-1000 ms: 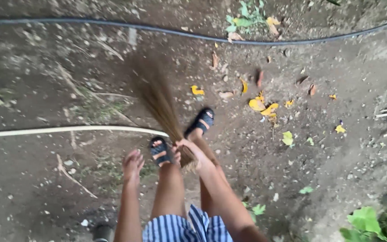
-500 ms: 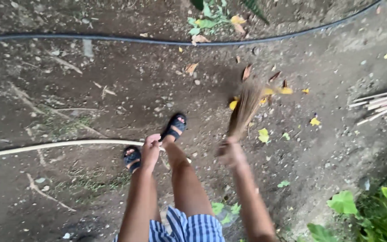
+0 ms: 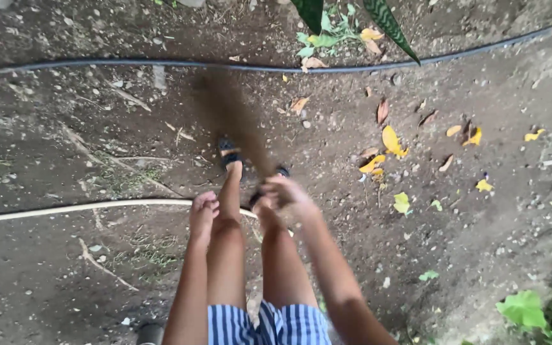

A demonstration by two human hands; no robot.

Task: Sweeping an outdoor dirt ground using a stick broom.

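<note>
The broom [image 3: 234, 121] is gripped in the right hand [image 3: 287, 198] and extends ahead of its fingers. A pale hose [image 3: 84, 207] lies left of the left hand's [image 3: 202, 211] fingers; fallen leaves [image 3: 384, 150] lie right of the right hand's fingers.

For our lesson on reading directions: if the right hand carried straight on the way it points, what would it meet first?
Probably the bare dirt ground under the blurred broom held by the right hand; farther along lies the black hose. Depth is unclear.
</note>
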